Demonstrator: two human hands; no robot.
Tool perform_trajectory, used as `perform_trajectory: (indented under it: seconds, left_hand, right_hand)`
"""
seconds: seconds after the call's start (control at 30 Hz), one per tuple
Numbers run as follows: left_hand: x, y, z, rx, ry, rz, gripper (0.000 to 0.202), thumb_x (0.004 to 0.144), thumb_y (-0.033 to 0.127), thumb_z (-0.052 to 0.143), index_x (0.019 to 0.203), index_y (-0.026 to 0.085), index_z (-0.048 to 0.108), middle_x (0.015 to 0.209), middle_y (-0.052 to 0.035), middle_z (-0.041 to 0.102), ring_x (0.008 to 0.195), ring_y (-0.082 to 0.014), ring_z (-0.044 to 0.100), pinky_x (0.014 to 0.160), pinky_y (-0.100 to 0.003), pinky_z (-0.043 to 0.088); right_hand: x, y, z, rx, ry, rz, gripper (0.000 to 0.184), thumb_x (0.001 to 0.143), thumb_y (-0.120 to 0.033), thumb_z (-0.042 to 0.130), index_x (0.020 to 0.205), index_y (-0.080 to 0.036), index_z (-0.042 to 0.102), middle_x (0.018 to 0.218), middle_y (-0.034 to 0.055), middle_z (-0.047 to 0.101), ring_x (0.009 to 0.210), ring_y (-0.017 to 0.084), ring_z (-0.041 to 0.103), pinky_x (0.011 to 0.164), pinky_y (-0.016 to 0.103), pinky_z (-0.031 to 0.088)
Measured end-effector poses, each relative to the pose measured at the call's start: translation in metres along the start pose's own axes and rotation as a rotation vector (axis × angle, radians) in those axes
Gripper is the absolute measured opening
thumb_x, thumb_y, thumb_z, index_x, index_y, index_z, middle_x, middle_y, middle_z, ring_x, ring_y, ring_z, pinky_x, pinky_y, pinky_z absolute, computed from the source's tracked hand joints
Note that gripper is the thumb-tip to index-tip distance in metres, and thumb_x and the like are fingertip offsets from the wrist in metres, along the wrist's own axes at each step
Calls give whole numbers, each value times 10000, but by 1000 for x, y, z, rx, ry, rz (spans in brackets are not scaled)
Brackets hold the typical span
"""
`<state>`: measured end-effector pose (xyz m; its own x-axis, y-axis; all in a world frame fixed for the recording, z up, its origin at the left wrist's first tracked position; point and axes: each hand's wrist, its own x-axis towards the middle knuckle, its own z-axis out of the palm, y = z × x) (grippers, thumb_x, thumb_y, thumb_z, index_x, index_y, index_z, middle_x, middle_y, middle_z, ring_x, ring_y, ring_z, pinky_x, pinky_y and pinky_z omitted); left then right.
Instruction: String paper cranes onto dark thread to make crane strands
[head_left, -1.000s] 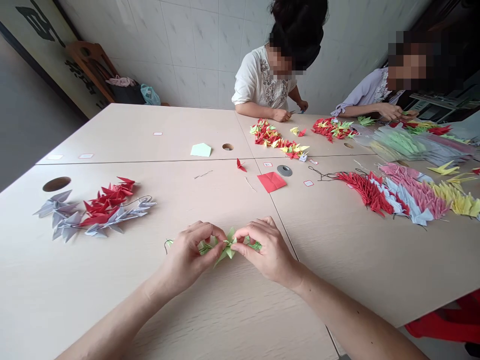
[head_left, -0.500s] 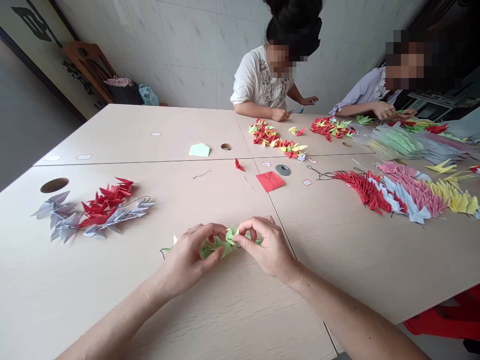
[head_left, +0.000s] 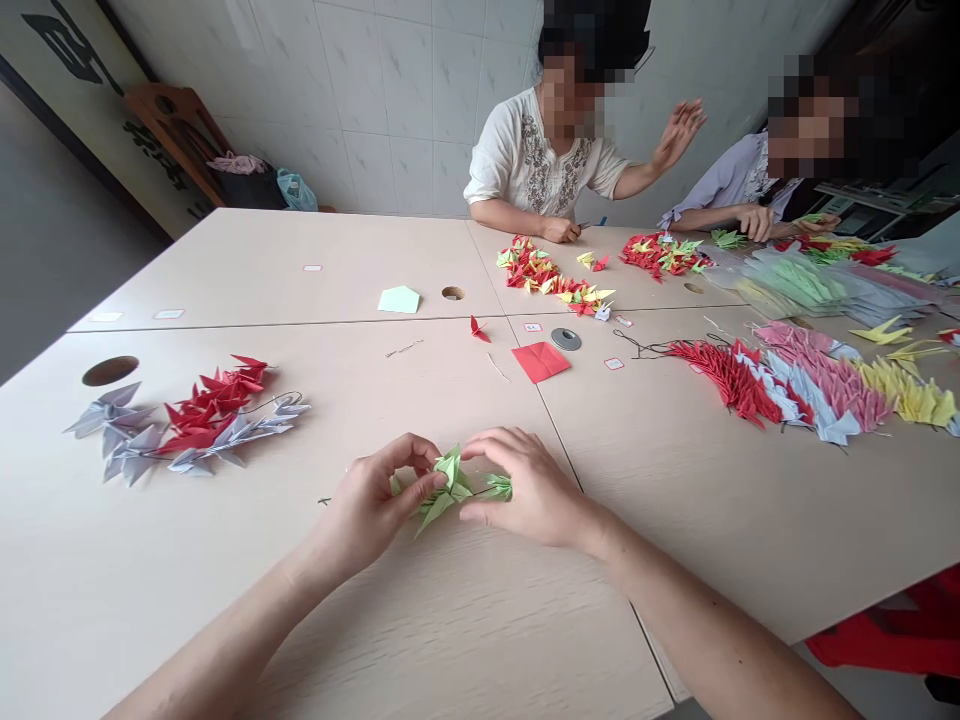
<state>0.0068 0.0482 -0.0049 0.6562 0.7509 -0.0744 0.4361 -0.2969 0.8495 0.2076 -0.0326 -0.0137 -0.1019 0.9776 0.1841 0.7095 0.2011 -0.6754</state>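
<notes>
A string of light green folded paper cranes [head_left: 452, 485] lies just above the table between my two hands. My left hand [head_left: 373, 505] pinches its left part with thumb and fingers closed. My right hand [head_left: 525, 490] grips the right part, fingers curled over it. A thin dark wire end [head_left: 324, 500] sticks out to the left of my left hand. Parts of the string are hidden under my fingers.
A red and grey crane string [head_left: 187, 420] lies at the left. A red paper square [head_left: 541, 361], a tape ring [head_left: 566, 339] and a green sheet [head_left: 399, 299] sit mid-table. Long coloured crane strings [head_left: 810, 385] fill the right. Two people sit across; one raises a hand [head_left: 679, 130].
My hands have shifted slightly up and closer over the green cranes. The person opposite has lifted a hand from the table into the air.
</notes>
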Motion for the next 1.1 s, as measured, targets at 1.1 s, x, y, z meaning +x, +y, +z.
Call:
perform_trajectory:
  seconds: [1.1]
  left_hand:
    - [-3, -6, 10, 728, 51, 242, 156, 872, 306, 523, 960, 260, 644, 1002, -38, 657, 915, -233, 583, 844, -413, 377]
  right_hand:
    - [-2, 20, -31, -498, 35, 158, 243, 776, -84, 541, 954, -226, 626, 1052, 61, 653, 996, 239, 569, 875, 408, 351]
